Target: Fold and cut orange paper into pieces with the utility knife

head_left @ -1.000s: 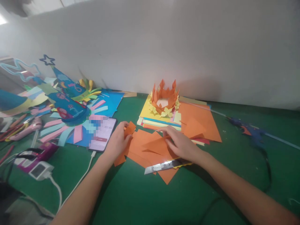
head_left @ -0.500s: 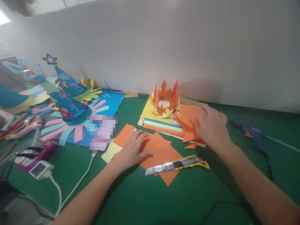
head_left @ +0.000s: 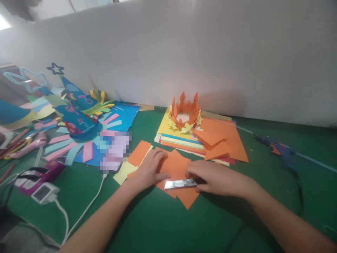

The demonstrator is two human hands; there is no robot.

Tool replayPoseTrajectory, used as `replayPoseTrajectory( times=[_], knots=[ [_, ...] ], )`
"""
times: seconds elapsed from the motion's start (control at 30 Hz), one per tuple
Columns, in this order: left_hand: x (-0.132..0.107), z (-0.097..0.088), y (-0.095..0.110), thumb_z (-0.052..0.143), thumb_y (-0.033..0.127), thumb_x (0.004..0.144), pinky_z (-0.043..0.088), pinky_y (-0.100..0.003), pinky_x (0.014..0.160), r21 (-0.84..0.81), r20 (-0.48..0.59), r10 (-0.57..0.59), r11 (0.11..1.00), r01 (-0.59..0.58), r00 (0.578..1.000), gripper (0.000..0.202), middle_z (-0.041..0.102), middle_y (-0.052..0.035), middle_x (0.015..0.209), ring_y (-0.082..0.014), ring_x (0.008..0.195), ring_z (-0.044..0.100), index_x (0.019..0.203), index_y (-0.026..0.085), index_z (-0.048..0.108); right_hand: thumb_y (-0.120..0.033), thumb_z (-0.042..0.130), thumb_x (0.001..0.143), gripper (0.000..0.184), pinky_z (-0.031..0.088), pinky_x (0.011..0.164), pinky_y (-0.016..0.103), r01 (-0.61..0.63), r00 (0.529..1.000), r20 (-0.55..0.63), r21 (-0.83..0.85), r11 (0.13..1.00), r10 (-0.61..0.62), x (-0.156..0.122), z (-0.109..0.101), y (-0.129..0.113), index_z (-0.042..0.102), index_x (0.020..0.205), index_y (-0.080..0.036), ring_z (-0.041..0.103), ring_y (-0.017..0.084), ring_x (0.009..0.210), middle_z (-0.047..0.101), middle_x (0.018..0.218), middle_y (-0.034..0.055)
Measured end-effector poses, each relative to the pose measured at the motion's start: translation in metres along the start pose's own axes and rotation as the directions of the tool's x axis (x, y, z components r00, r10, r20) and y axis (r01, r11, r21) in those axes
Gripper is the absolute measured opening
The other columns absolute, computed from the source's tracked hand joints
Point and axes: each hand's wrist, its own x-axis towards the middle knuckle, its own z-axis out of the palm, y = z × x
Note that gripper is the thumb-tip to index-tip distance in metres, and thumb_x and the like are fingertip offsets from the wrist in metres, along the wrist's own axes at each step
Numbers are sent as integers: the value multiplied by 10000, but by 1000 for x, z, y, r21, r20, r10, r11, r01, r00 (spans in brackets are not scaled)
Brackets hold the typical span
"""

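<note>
My left hand (head_left: 151,168) lies flat with fingers stretched out on a pile of orange paper pieces (head_left: 176,167) on the green table. My right hand (head_left: 216,178) rests over the handle of a utility knife (head_left: 179,183), fingers curled around it; the metal front end of the knife sticks out to the left over the orange paper. Behind stands an orange paper crown (head_left: 184,112) with yellow flowers on a stack of coloured sheets (head_left: 181,138). Folded orange triangles (head_left: 213,142) lie on larger orange sheets to the right.
A blue paper cone hat (head_left: 77,116) with coloured strips lies at the left, a phone (head_left: 114,151) on a white cable beside it. A purple device and white plug (head_left: 42,181) sit at the left edge. A blue glue gun (head_left: 279,149) lies at right. A white wall runs behind.
My right hand left the orange triangles on the stack and came down onto the utility knife. My left hand stayed flat on the orange paper.
</note>
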Motion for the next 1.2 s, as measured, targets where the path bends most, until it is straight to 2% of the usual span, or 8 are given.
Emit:
replayPoseTrajectory(
  times=[0.1, 0.27, 0.37, 0.53, 0.67, 0.9, 1.03, 1.2],
  knots=[
    [-1, 0, -1, 687, 358, 754, 426, -447, 968, -22, -5, -3, 1000, 3, 1000, 525, 485, -113, 1260, -284, 1160, 474, 1214, 239, 462, -163, 582, 754, 103, 360, 498, 236, -80, 991, -114, -54, 995, 74, -5, -5, 17, 540, 820, -229, 576, 168, 656, 614, 802, 13],
    [-2, 1, -5, 681, 388, 756, 418, -453, 975, -51, 10, -22, 998, 23, 1000, 544, 472, -109, 1271, -287, 1172, 460, 1225, 249, 442, -192, 570, 789, 137, 398, 510, 282, -306, 920, -320, -224, 925, 227, 1, -1, 37, 498, 904, -206, 606, 230, 704, 626, 858, 64],
    [-2, 1, -6, 684, 390, 752, 414, -452, 980, -57, 25, -30, 998, 31, 999, 545, 468, -104, 1272, -285, 1178, 455, 1219, 253, 439, -194, 592, 785, 143, 448, 571, 338, -343, 895, -392, -302, 890, 212, 10, 5, 36, 507, 899, -186, 608, 270, 764, 623, 864, 89],
    [-2, 0, -3, 691, 383, 747, 413, -450, 984, -50, 27, -35, 998, 36, 999, 558, 469, -105, 1272, -286, 1189, 451, 1220, 248, 429, -217, 561, 841, 200, 492, 788, 428, -191, 887, -457, -225, 956, 70, 23, 19, 20, 538, 1032, -164, 590, 291, 973, 632, 1040, 125],
    [-1, 0, -1, 699, 350, 742, 417, -441, 983, -46, 30, -32, 998, 34, 999, 587, 475, -107, 1257, -272, 1169, 467, 1237, 241, 403, -246, 547, 856, 368, 441, 933, 493, -53, 882, -470, -170, 984, -34, 31, 36, 9, 492, 1215, -189, 508, 305, 1163, 575, 1241, 121],
    [-2, 2, -4, 712, 378, 732, 399, -448, 1000, -57, 11, -40, 998, 41, 999, 623, 463, -111, 1269, -274, 1187, 451, 1252, 243, 397, -214, 519, 851, 447, 415, 973, 487, 8, 863, -505, -44, 999, -29, 34, 51, 10, 452, 1292, -216, 470, 279, 1200, 562, 1280, 87],
    [-3, 3, -5, 717, 370, 724, 402, -460, 981, -78, 3, -59, 995, 59, 998, 654, 484, -111, 1242, -279, 1160, 467, 1276, 249, 387, -166, 523, 823, 446, 412, 968, 474, 47, 812, -583, 88, 995, 13, 35, 53, 10, 462, 1259, -237, 501, 268, 1170, 606, 1190, 79],
    [-2, 3, -5, 743, 314, 698, 396, -459, 963, -112, 6, -51, 992, 51, 999, 715, 531, -105, 1198, -280, 1135, 476, 1307, 255, 374, -89, 486, 811, 360, 484, 845, 394, 110, 775, -630, 209, 972, 48, 36, 53, 11, 528, 1139, -231, 613, 209, 917, 650, 933, 44]
  ],
)
